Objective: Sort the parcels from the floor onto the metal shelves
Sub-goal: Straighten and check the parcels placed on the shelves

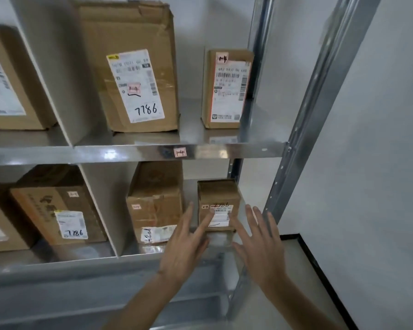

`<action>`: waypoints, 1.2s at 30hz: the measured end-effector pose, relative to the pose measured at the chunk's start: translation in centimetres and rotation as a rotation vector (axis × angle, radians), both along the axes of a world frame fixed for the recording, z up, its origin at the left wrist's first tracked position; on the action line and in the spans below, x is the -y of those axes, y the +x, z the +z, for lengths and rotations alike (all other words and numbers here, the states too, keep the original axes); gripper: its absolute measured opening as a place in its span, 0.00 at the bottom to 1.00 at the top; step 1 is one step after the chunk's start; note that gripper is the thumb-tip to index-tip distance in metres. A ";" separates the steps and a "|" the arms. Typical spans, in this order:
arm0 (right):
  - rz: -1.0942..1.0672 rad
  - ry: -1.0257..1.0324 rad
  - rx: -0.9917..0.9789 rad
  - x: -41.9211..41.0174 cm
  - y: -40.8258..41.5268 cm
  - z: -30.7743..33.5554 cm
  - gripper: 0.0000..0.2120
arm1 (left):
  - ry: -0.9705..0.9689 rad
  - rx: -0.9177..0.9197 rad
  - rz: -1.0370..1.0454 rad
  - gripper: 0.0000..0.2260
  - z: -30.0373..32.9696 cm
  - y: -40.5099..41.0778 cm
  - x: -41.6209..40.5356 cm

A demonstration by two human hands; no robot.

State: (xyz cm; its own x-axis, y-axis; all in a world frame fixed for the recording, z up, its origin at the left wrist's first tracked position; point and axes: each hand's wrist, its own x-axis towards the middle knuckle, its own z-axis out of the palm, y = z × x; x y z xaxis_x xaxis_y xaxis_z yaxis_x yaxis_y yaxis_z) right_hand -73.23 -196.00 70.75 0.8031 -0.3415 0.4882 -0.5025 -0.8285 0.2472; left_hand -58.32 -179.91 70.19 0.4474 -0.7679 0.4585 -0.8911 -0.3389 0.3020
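Observation:
A small cardboard parcel with a white label stands on the lower metal shelf, in its right-hand bay near the upright. My left hand reaches toward it with straight, spread fingers, and the fingertips touch the parcel's front and left edge. My right hand is spread flat just to the parcel's right, fingertips at its lower right corner. Neither hand holds anything.
A dented parcel stands left of the small one. The upper shelf carries a tall box marked 7786 and a narrow box. More boxes fill the left bays. A steel upright and white wall bound the right.

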 end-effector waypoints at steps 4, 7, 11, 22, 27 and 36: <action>0.018 -0.057 0.021 2.2 1.3 -3.7 0.44 | -0.004 -0.018 0.010 0.40 -3.5 1.0 2.7; 0.027 -0.057 0.023 3.2 2.6 -6.2 0.47 | -0.006 -0.068 0.017 0.39 -5.7 1.9 4.4; -0.006 -0.071 0.011 4.2 4.1 -8.8 0.48 | -0.025 -0.106 0.009 0.41 -7.9 3.1 5.7; -0.107 -0.212 0.105 6.9 8.2 -12.5 0.48 | -0.020 -0.082 -0.020 0.46 -11.5 6.0 8.3; -0.130 -0.252 0.109 8.0 9.2 -13.3 0.47 | -0.045 -0.085 -0.009 0.45 -11.9 7.3 9.7; -0.166 -0.247 0.179 8.9 11.2 -14.5 0.48 | -0.053 -0.146 0.017 0.47 -11.9 8.2 11.0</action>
State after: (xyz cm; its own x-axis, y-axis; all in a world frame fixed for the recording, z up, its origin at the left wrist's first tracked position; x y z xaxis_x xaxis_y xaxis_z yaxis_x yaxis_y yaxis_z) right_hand -62.08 -204.87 56.27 0.6404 -0.3148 0.7005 -0.6793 -0.6577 0.3255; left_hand -50.15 -190.91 58.30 0.5253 -0.7359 0.4272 -0.8305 -0.3340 0.4459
